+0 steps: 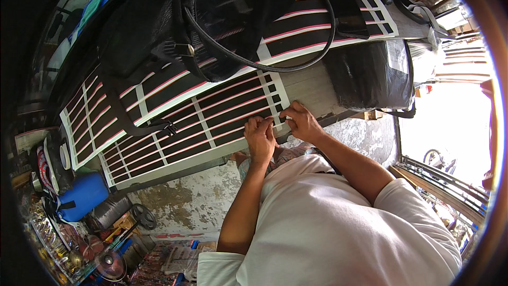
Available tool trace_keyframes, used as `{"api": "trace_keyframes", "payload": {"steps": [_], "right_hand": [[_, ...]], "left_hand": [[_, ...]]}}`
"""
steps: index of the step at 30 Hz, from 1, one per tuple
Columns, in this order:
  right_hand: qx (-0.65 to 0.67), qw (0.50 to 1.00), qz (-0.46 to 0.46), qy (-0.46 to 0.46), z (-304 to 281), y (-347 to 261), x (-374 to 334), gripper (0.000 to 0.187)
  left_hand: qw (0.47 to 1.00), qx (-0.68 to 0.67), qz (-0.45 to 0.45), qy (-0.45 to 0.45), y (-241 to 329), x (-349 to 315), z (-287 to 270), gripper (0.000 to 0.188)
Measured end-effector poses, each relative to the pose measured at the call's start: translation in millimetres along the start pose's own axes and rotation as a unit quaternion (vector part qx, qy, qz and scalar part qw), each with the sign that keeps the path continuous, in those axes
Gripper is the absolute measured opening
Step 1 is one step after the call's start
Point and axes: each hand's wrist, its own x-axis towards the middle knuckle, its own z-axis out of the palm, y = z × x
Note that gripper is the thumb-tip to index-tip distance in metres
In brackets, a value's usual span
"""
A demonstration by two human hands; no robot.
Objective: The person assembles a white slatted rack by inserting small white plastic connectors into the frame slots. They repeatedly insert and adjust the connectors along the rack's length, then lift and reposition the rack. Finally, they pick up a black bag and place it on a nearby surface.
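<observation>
A striped sheet [203, 107] with black strips, white bands and thin pink lines lies along the near edge of the table. My left hand [260, 136] is at its lower right corner, fingertips pinched together. Close beside it, my right hand [301, 123] has its thumb and forefinger curled together at the sheet's right edge. Whatever lies between the fingertips of either hand is too small or hidden to make out. A larger striped sheet [174, 82] overlaps the first on its far side.
A black bag [153, 32] with a looped handle lies across the larger sheet, its buckled strap [153, 127] trailing over both sheets. To the right is a black wrapped bundle [368, 74]. A blue container [83, 197] and a fan [111, 262] are at lower left.
</observation>
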Motion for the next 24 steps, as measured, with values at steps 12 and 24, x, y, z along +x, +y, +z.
{"api": "trace_keyframes", "payload": {"steps": [12, 24], "right_hand": [[-0.007, 0.998, -0.007, 0.056, 7, 0, 5, 0.030], [-0.012, 1.000, -0.010, 0.024, 1, 2, 1, 0.030]], "left_hand": [[0.993, -0.105, -0.046, -0.037, -12, -9, -32, 0.040], [0.999, -0.017, 0.024, 0.013, -5, -2, -26, 0.023]]}}
